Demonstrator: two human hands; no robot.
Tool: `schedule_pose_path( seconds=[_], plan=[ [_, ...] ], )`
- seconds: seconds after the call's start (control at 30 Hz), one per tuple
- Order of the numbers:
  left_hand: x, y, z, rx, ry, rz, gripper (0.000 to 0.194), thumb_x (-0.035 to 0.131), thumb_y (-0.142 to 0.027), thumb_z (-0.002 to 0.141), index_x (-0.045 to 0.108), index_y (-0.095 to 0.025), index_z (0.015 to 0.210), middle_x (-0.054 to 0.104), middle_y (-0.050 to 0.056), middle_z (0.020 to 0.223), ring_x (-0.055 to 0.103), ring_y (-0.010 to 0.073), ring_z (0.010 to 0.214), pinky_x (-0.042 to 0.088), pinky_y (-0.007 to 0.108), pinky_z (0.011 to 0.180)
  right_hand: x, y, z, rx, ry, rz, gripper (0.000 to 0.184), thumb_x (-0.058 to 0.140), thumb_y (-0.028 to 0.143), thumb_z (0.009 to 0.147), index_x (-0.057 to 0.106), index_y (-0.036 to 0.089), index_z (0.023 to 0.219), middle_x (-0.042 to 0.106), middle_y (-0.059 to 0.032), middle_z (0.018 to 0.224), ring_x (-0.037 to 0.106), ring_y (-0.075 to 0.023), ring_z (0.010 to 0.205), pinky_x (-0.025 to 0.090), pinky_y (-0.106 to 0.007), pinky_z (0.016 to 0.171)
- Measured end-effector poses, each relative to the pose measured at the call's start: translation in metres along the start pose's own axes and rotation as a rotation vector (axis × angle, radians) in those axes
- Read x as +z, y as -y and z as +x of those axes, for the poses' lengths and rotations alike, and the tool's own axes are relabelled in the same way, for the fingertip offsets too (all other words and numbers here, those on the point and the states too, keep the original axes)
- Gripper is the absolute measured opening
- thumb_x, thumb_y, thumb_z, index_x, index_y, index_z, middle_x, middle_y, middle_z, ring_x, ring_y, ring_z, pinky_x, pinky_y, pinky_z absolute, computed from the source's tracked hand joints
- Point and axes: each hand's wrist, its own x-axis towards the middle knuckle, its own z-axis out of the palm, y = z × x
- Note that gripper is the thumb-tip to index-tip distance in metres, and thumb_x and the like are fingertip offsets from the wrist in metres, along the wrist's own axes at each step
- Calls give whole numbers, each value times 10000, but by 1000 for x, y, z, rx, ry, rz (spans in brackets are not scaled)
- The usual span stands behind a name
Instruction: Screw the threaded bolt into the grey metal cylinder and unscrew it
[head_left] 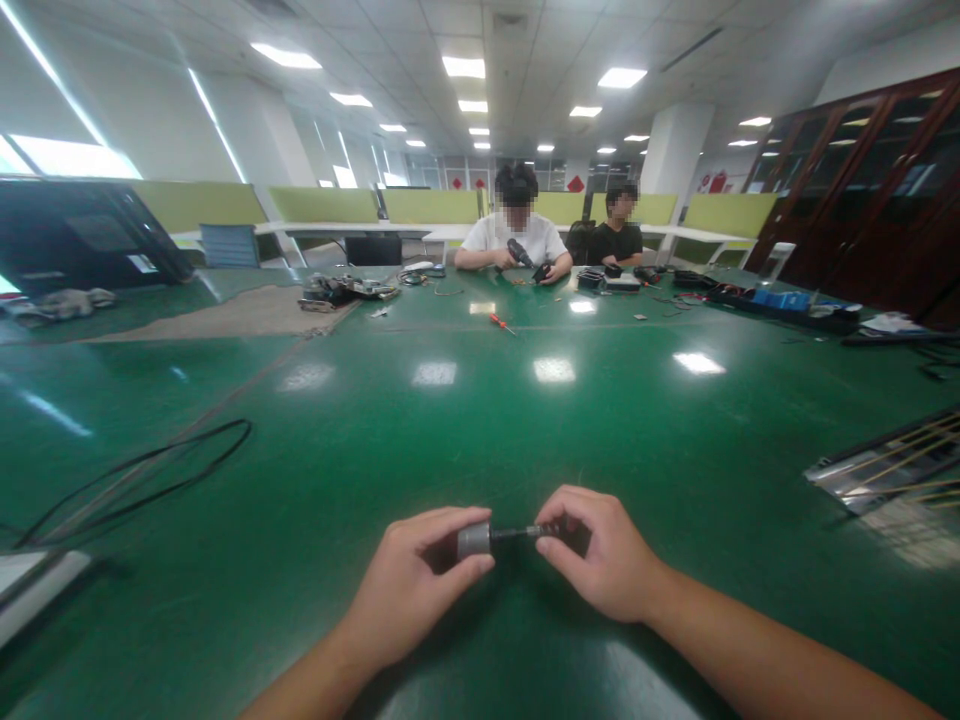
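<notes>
Between the thumb and fingers of my left hand is a small grey metal cylinder. A thin dark shaft runs out of its right end. My right hand pinches the far end of that shaft, where a lighter collar shows between the fingertips. Cylinder and shaft lie in line, roughly level, close over the green table. The curled fingers of my right hand partly cover the shaft's tip. Whether the shaft is fixed to the cylinder or only sits in it, I cannot tell.
The green tabletop bears a black cable at left, a metal frame with yellowish rods at right and a red screwdriver farther off. Across it, one person holds a power drill; another sits alongside.
</notes>
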Motion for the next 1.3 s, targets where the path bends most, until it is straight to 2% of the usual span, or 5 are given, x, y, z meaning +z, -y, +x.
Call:
schedule_pose_path(
  seconds=[1.3],
  plan=[
    [0, 2, 0, 9, -2, 23, 276, 749, -307, 806, 754, -264, 1079, 774, 43, 1018, 715, 234, 926, 539, 322, 842, -1, 0, 0, -3, -8, -20, 71, 669, 143, 785, 638, 196, 820, 629, -1, 734, 591, -161, 679, 430, -273, 641]
  ],
)
